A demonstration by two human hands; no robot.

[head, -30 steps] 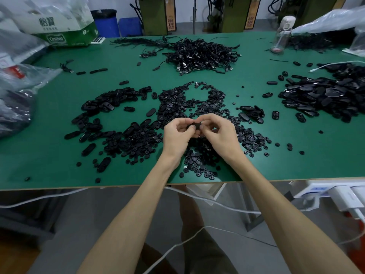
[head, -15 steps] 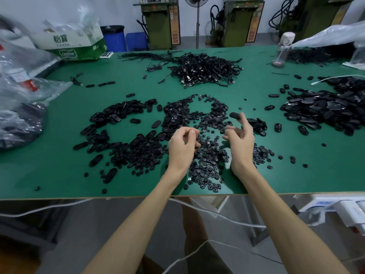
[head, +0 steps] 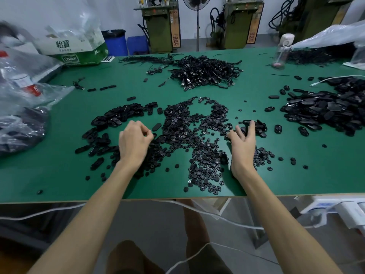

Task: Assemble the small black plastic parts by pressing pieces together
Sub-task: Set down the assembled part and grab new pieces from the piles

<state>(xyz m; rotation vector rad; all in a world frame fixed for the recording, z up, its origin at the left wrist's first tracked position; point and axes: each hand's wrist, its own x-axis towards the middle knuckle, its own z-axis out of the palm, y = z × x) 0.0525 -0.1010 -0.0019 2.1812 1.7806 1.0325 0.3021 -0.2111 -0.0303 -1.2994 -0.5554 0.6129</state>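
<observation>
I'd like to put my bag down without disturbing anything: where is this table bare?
The table is bare at its near left, beside the plastic bags; at its near right, short of the oval-shell pile; and in a strip before the cable heap. The middle is crowded with round parts.

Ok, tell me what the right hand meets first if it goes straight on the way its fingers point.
The small cluster of black oval parts just ahead of the right hand; its fingertips look to be at the cluster's near edge, though depth is hard to judge.
</observation>
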